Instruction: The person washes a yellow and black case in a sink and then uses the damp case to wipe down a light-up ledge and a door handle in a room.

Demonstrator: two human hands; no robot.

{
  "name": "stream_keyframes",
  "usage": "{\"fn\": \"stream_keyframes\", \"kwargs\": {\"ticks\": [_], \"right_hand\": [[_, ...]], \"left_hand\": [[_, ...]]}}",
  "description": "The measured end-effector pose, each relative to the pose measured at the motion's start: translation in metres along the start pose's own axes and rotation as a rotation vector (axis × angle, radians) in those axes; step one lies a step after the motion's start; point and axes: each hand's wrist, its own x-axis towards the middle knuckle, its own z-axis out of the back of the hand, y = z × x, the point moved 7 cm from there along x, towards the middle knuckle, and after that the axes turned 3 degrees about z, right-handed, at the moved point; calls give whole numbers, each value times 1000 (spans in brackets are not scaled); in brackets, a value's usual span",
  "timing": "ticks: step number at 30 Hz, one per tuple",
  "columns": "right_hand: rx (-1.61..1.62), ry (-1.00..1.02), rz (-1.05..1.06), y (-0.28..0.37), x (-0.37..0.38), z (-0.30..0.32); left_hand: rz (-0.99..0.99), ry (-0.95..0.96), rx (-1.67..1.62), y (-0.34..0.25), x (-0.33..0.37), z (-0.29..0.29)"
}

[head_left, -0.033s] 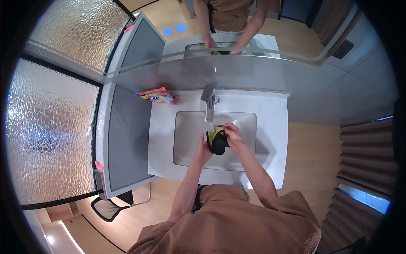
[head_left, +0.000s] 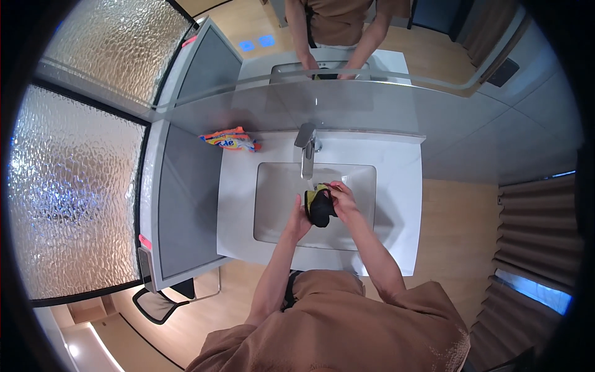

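Observation:
Both hands hold a soft, limp black and yellow cloth item (head_left: 321, 208) over the sink (head_left: 279, 226), just below the faucet (head_left: 306, 155). Its exact kind is unclear. My left hand (head_left: 300, 221) supports its left side, fingers along the black edge. At the upper right, my right hand (head_left: 342, 197) grips the cloth's rim, its fingertips partly hidden by the fabric. The yellow part shows near the top, while the rounded black part hangs toward me.
An orange, white and blue plastic packet (head_left: 232, 140) lies at the back left of the white counter (head_left: 396, 204). A grey cabinet side (head_left: 189, 198) and textured glass panel (head_left: 74, 192) stand to the left. A mirror (head_left: 347, 37) rises behind the faucet; brown curtains (head_left: 536, 229) hang right.
The cloth item has shifted very slightly to the right and turned a little, with less of its yellow part showing. Both hands keep hold of it.

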Motion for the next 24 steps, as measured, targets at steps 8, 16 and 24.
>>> {"fn": "stream_keyframes", "kwargs": {"ticks": [8,16,24], "right_hand": [[-534,-370,94,-63,7,79],[-431,-163,195,-69,5,50],[22,362,-395,-57,25,24]], "left_hand": [[-371,-331,1201,-26,0,12],[-1099,-334,1443,-65,-42,-46],[-335,-284,917,-57,9,5]]}}
